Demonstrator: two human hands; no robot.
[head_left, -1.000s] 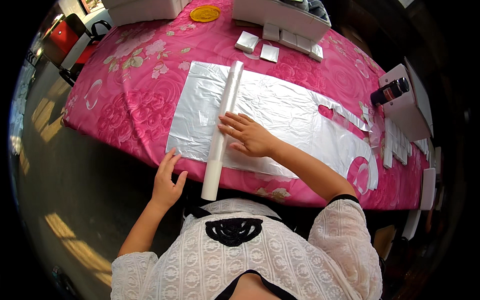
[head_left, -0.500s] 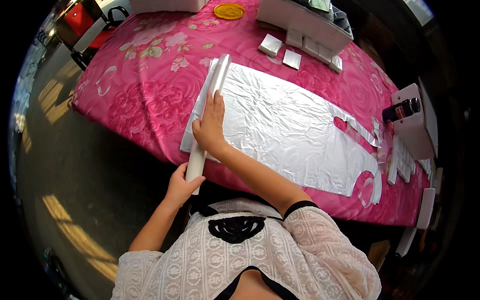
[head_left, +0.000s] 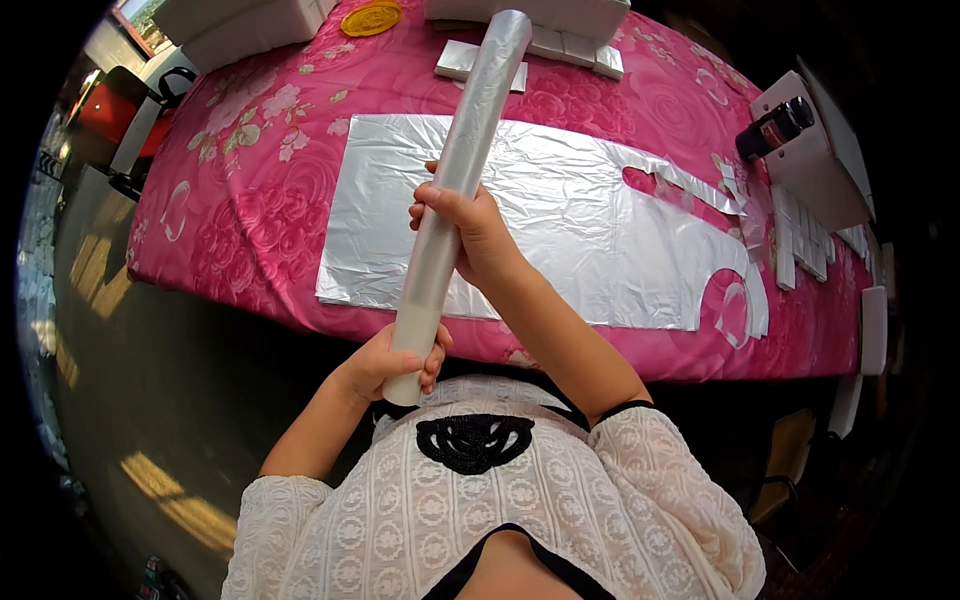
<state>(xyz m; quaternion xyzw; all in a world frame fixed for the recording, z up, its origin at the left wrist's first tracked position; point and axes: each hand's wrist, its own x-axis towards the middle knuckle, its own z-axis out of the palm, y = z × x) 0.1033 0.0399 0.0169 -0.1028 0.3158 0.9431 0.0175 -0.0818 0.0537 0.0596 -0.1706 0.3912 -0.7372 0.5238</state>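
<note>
Yellow dish (head_left: pixel 370 17), red chair (head_left: pixel 108 105), dark bottle (head_left: pixel 774 129), pink floral tablecloth (head_left: pixel 260 215)

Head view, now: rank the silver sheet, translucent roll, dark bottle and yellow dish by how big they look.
1. Silver sheet
2. Translucent roll, perhaps enlarged by nearness to the camera
3. Dark bottle and yellow dish: smallest, too alike to rank between them.

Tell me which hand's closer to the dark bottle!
Right. The right hand grips the pale roll left of the bottle; the left hand grips the roll's lower end, farther left.
</note>
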